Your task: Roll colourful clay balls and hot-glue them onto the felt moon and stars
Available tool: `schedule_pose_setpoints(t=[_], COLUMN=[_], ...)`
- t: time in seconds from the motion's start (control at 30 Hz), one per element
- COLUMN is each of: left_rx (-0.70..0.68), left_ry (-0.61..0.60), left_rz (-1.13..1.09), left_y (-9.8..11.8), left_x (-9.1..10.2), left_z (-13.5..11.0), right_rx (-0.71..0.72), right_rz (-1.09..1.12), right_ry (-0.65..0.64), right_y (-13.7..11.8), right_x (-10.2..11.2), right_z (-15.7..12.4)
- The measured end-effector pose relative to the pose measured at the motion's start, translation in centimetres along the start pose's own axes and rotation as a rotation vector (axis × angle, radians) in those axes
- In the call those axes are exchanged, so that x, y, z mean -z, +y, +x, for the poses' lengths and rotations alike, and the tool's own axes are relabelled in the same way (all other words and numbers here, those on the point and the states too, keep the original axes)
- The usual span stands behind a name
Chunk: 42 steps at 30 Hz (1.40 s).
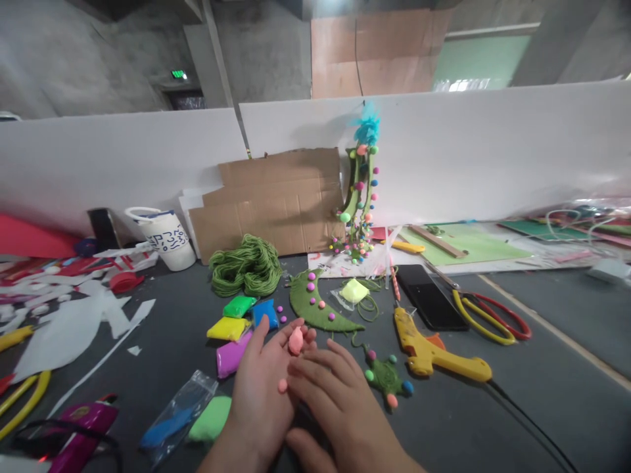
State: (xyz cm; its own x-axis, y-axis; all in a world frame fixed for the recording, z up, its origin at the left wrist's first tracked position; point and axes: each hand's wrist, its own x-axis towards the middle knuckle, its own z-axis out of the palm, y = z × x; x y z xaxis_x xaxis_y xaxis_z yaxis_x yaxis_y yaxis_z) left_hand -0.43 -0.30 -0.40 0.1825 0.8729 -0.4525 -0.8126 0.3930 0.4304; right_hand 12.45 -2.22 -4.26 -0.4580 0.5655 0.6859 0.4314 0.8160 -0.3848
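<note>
My left hand (259, 387) lies palm up above the table, with a soft lump of coral-pink modelling clay (296, 341) held at its curled fingers. A small coral clay ball (282, 385) rests on the same palm. My right hand (335, 394) is laid over the left one's edge, palm down, its fingers stretched out near the ball; the underside is hidden. Just beyond is a green yarn-covered crescent (315, 309) dotted with purple and coral balls. Right of my hands sits a green yarn star (386, 376) with coloured balls on its points.
Clay packets, among them a yellow one (228, 328), lie left beside a green yarn skein (246, 266). At right are a yellow glue gun (434, 351), a black phone (428, 295) and scissors (488, 318). A decorated hanging ornament (362, 190) stands before cardboard (276, 203).
</note>
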Motion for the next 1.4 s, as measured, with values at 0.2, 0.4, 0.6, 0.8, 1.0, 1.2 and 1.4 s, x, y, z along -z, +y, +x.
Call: schedule_pose_setpoints(t=[0.2, 0.4, 0.6, 0.8, 1.0, 1.2, 1.4], left_rx=[0.026, 0.055, -0.211, -0.317, -0.329, -0.311, -0.304], left_ry=[0.090, 0.075, 0.086, 0.082, 0.102, 0.084, 0.074], left_rz=[0.063, 0.087, -0.031, -0.058, -0.083, -0.113, -0.126], left_y=[-1.4, -1.8, 2.1, 4.2, 4.7, 5.0, 4.9], left_x=[-0.7, -1.1, -0.1, 0.6, 0.3, 0.5, 0.6], left_z=[-0.3, -0.8, 0.0, 0.2, -0.5, -0.7, -0.7], right_rx=[-0.108, -0.231, -0.806, -0.953, -0.882, -0.677, -0.379], right_rz=[0.100, 0.176, 0.702, 0.802, 0.596, 0.173, -0.091], right_ry=[0.007, 0.031, 0.148, 0.157, -0.041, -0.269, -0.488], right_y=[-0.5, -0.6, 1.3, 3.4, 3.2, 3.9, 5.4], right_x=[0.0, 0.8, 3.8, 5.7, 6.2, 3.7, 1.0], right_z=[0.5, 1.0, 2.4, 3.3, 4.7, 6.1, 6.3])
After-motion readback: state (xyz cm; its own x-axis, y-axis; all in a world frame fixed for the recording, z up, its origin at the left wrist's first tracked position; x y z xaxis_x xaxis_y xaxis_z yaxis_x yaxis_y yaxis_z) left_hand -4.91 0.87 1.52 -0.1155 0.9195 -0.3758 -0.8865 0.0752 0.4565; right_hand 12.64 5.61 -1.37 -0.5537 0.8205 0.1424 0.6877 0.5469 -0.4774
